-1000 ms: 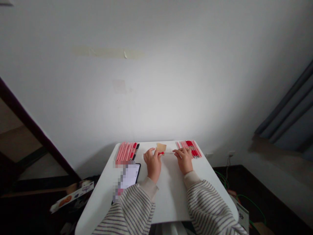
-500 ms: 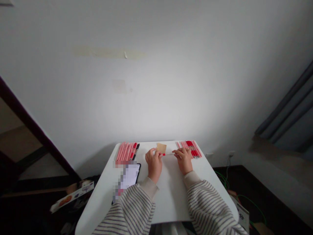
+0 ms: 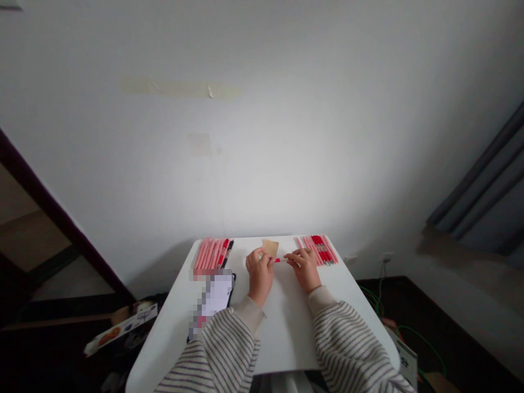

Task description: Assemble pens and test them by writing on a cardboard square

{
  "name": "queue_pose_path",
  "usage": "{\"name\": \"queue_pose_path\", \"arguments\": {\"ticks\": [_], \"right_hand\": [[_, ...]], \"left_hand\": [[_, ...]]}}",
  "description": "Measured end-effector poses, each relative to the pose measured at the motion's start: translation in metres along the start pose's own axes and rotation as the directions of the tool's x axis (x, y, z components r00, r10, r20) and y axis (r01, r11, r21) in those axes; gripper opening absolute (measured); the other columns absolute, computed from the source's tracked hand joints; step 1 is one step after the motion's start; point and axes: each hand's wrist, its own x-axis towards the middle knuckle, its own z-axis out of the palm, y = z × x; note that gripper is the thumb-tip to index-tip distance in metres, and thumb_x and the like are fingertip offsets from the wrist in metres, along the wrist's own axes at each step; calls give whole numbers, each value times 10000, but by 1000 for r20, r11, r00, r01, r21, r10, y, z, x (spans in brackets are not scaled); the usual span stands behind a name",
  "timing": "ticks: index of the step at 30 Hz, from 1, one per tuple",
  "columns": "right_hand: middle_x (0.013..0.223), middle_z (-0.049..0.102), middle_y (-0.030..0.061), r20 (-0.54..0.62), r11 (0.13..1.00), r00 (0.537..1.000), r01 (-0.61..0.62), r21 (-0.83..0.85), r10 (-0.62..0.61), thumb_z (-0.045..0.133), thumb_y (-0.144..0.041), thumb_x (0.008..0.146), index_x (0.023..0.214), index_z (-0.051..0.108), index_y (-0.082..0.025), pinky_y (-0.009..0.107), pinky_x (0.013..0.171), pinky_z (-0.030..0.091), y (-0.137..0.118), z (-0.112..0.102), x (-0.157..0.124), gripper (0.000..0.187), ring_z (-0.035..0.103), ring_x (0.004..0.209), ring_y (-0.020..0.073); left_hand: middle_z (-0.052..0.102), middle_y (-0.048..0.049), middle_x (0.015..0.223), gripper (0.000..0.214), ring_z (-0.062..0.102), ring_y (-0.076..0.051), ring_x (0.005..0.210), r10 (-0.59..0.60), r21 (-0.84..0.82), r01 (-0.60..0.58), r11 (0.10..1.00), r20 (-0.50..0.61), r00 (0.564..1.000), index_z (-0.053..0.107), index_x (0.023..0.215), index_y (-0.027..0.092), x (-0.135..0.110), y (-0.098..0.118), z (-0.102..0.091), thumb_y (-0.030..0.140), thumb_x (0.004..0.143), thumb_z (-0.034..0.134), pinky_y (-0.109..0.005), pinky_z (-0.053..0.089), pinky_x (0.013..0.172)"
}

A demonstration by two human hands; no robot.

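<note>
My left hand (image 3: 260,275) is closed in a pinch on one end of a slim red-and-white pen (image 3: 278,260). My right hand (image 3: 304,268) pinches its other end, so the pen lies level between the fingertips. Only a short red stretch and a pale stretch show; the fingers cover both ends. Just behind my left fingers lies a small tan paper square (image 3: 271,247). Close by my right hand is a row of red and pink pens (image 3: 327,250).
Pink pens (image 3: 208,254) lie in a row at the table's back left, with a red one and a black one (image 3: 227,254). A phone (image 3: 216,297) rests beside my left forearm. The white table (image 3: 286,338) stands against the wall (image 3: 270,180).
My hands have come closer together, the right one moving left and the left slightly right. Less of the pen's pale part shows between them.
</note>
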Motion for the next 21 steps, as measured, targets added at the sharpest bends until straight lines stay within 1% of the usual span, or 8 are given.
{"name": "queue_pose_path", "arguments": {"ticks": [5,10,14,18,21], "right_hand": [[838,624,44,11,1000,1000,9,15,-9,622,-248,840,923,739,-310,365,819,373,-3,-1,1,156,445,916,219],[830,626,41,5,999,1000,10,35,-10,634,-235,832,914,741,-301,363,819,375,-3,-1,1,150,445,914,218],[829,632,37,0,999,1000,11,41,-11,637,-235,831,908,741,-303,367,829,369,0,1,1,146,443,909,218],[832,638,41,-31,999,999,-13,42,14,625,-238,839,910,740,-290,368,828,372,1,0,2,145,442,911,221],[834,641,45,-63,998,997,-36,45,38,615,-238,845,902,741,-278,371,827,379,1,-3,3,145,445,903,222]], "left_hand": [[535,-69,1141,138,468,-212,1097,-14,-10,14,1000,6,1000,641,852,218,1,-1,0,250,850,508,-394,376,977],[538,-72,1130,138,469,-216,1091,-1,-14,1,1000,-12,1000,641,857,211,0,-1,1,248,850,509,-400,384,971],[537,-75,1126,151,473,-225,1088,-6,-4,6,1000,-23,1000,650,863,217,1,0,0,273,853,511,-414,388,962],[534,-75,1127,171,475,-230,1089,-35,-3,35,999,-38,999,660,895,233,2,0,-2,330,847,527,-414,393,954],[535,-78,1134,176,471,-232,1091,-57,3,57,998,-40,998,661,926,232,2,-1,-2,322,842,536,-415,390,961]]}}
